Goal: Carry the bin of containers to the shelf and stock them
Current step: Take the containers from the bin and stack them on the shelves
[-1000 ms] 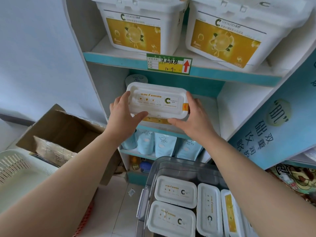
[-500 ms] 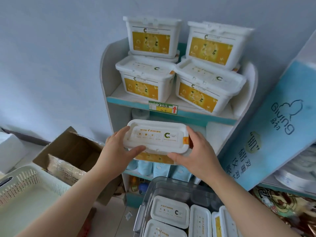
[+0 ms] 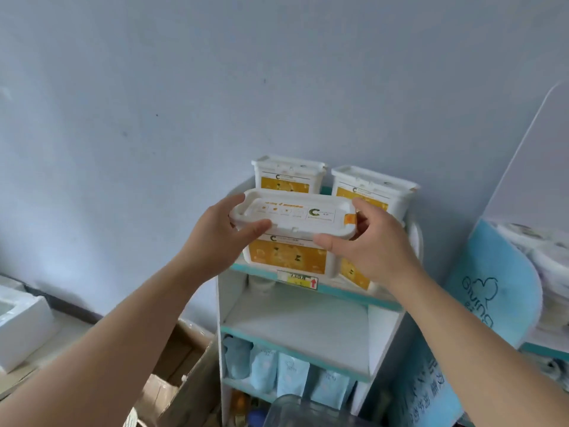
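Note:
I hold a white lidded container (image 3: 295,218) with an orange label up in front of the top shelf (image 3: 345,292) of a white and teal rack. My left hand (image 3: 215,238) grips its left end and my right hand (image 3: 369,245) grips its right end, thumbs on the near edge. Behind it on the top shelf stand more white containers, one at the back left (image 3: 288,175) and one at the back right (image 3: 374,189). The clear bin (image 3: 295,409) shows only its rim at the bottom edge.
The middle shelf (image 3: 301,315) shows a bare white board. Pale blue pouches (image 3: 277,369) fill the shelf below. An open cardboard box (image 3: 175,377) sits at the lower left, a white foam box (image 3: 21,322) at the far left, a blue display board (image 3: 492,291) at the right.
Both hands raised the container from the middle shelf's height up to the top shelf. The view tilted up, so the bin has nearly dropped out of sight.

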Available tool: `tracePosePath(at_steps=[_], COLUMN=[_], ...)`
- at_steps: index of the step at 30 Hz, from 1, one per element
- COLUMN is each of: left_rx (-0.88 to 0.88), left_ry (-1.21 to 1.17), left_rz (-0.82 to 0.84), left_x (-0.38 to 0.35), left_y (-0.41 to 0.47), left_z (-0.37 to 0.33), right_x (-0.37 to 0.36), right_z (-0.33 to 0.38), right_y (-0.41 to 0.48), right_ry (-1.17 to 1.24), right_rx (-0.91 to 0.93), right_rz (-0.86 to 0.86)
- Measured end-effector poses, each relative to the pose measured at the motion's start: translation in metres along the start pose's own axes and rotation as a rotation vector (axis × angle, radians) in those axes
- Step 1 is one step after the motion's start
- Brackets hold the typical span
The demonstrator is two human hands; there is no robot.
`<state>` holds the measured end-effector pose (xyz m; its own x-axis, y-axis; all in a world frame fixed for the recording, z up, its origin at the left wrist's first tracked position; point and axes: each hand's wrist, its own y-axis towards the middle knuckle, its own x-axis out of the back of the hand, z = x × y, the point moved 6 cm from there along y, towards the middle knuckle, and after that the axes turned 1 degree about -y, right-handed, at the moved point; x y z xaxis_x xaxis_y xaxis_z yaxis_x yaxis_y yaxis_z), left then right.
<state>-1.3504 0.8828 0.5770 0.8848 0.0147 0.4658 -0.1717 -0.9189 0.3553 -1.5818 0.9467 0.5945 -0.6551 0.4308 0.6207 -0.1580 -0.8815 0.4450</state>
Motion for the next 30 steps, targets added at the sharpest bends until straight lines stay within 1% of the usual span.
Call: tracePosePath(at_steps=[7,13,19,23,26,30], left_rx=[-0.038,0.003,0.023,0.013,-0.063,-0.17], left_ry=[0.03,0.061,0.068,0.091,0.213,0.46], left_rz=[0.05,0.152,0.169,0.172,0.151,0.059], left_x=[0.019,0.011,-0.003,-0.006,-0.006,-0.005], left_y=[0.082,0.134,0.152,0.153,0.146,0.131], left_z=[-0.004,0.033,0.044,0.051,0.05,0.04], right_x=[-0.02,-0.05,-0.061,-0.062,-0.066,-0.061], right_z=[0.016,0.002,-0.01,-0.012,-0.015,-0.01], right_y=[0.069,0.107,0.121,0.125,0.118,0.105], right_ry=[-0.03,-0.06,-0.061,-0.081,-0.156,-0.28], right_rx=[-0.07,-0.151,-0.224,-0.235,-0.249,-0.239], right_rz=[-0.027,-0.01,0.026,0.056,0.057,-0.018])
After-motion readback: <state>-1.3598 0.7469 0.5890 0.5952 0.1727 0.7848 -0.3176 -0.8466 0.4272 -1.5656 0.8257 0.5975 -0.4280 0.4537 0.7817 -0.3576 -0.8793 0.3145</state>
